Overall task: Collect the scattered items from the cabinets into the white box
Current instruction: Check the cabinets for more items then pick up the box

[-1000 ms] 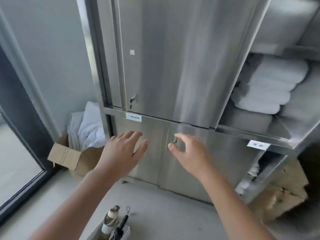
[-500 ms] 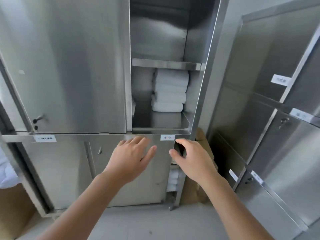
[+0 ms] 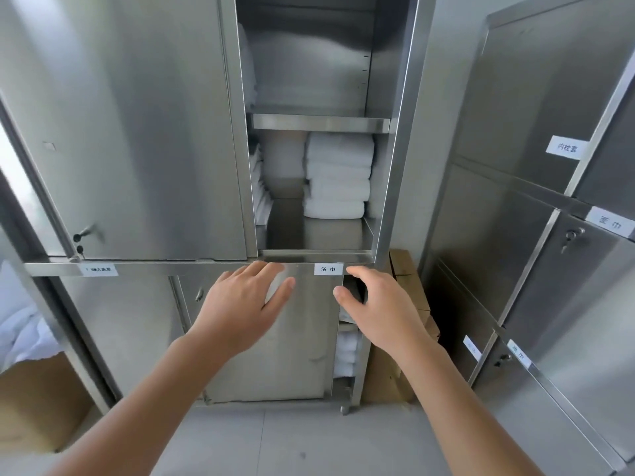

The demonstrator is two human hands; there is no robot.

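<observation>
While no scattered items can be picked out and the white box is out of view, the tall steel cabinet (image 3: 137, 132) fills the view from nine to one o'clock. A second cabinet (image 3: 522, 255) stands at three o'clock with every visible door closed. Upper right compartment (image 3: 309, 235), at twelve o'clock, stands open and holds a stack of folded towels (image 3: 338, 176), long axis running nine to three. Below it, the lower door (image 3: 302, 348) leaves a narrow gap (image 3: 347, 352) on its three o'clock side, where more folded towels show. Cardboard boxes (image 3: 409, 286) stand just beside the cabinet, between the two units. Left hand (image 3: 240, 307) hovers over the top of the lower door, fingers straight and slightly spread, holding nothing. Right hand (image 3: 381, 310) is at the door's free edge, fingers loosely curved and thumb held apart, nothing pinched between them; contact with the edge cannot be told. That edge runs twelve to six and lies at nine o'clock of the right fingers (image 3: 360, 273), so the right hand is judged the nearer for drawing the door wider, the left for steadying it. A small label (image 3: 328, 269) sits on the rail between the two sets of fingertips.
</observation>
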